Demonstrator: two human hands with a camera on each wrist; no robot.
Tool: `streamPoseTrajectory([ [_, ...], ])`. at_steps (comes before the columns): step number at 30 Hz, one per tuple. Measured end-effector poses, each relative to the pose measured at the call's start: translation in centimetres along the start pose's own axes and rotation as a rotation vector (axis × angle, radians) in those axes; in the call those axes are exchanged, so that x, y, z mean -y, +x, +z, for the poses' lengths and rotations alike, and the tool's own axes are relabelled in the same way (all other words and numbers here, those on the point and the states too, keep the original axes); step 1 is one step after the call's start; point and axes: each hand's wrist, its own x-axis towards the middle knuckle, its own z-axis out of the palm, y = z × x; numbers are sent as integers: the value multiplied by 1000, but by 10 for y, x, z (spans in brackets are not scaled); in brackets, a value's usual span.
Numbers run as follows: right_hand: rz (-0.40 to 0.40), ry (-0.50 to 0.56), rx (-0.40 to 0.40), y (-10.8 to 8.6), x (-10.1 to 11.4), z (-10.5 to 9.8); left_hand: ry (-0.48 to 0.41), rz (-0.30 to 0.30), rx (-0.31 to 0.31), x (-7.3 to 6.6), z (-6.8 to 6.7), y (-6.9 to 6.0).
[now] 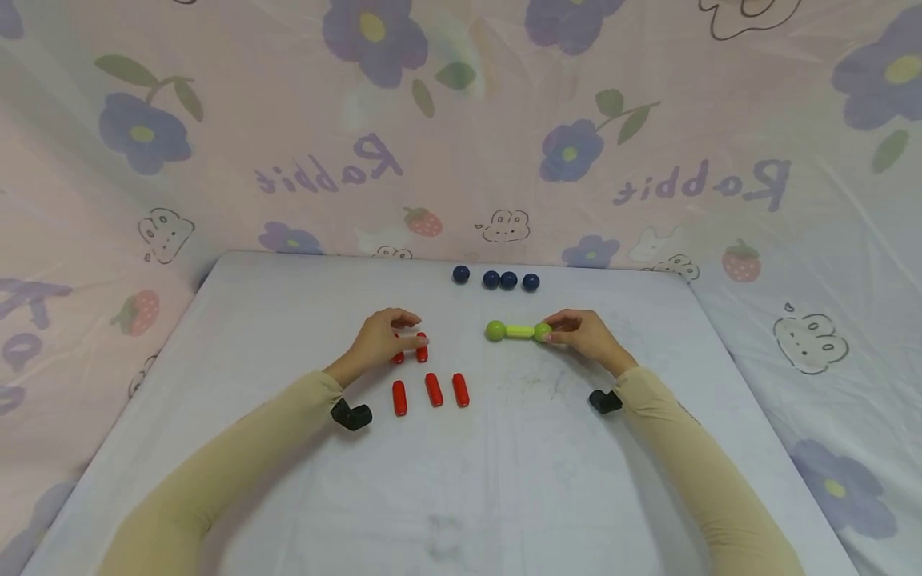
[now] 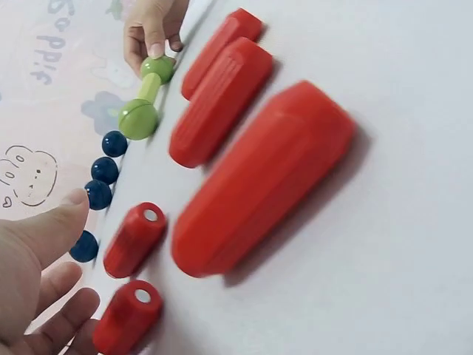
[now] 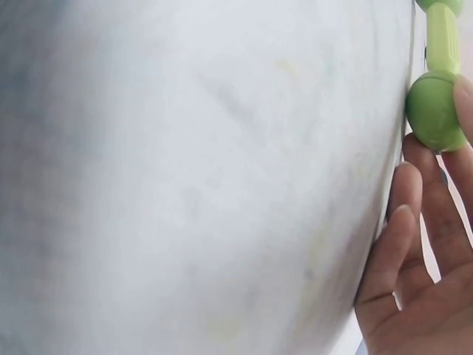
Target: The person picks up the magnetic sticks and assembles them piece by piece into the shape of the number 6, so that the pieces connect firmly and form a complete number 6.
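My right hand (image 1: 587,336) pinches the near-side green ball (image 3: 436,111) of a dumbbell-shaped piece: two green balls joined by a yellow-green rod (image 1: 519,331). Its other ball (image 1: 495,330) points left, towards the middle of the table. In the right wrist view the thumb and fingertips touch the held ball. My left hand (image 1: 378,340) is over two red rods (image 1: 422,349), thumb and fingers apart, gripping nothing. Up close in the left wrist view, these rods (image 2: 134,240) show pale round discs in their ends. Three more red rods (image 1: 434,390) lie nearer me.
Several dark blue balls (image 1: 508,280) sit in a loose row near the white table's (image 1: 461,496) far edge. A patterned cloth (image 1: 461,160) hangs behind and at both sides. Black wrist devices (image 1: 351,415) stick out below both sleeves.
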Motion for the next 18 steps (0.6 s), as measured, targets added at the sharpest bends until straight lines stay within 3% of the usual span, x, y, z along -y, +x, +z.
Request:
streamPoseTrajectory([
  [10, -2, 2, 2, 2, -3, 0, 70, 53, 3, 9, 7, -5],
  [18, -1, 0, 1, 0, -1, 0, 127, 52, -17, 9, 12, -6],
])
